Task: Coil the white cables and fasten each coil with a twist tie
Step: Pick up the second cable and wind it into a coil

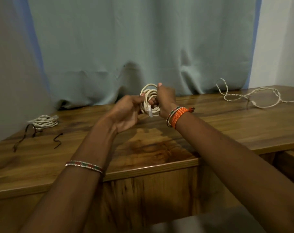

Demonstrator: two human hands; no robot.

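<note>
White cable coil (149,98) is gripped by left hand (127,111) and right hand (164,100) above the desk (159,148); winding appears complete, so fastening next requires a twist tie (58,140).

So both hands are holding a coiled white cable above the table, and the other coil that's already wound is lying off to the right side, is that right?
Not quite. Both hands, left hand and right hand, do hold the coiled white cable above the table, but the head view shows the wound coil lying on the left side. On the right lies a loose cable.
</note>
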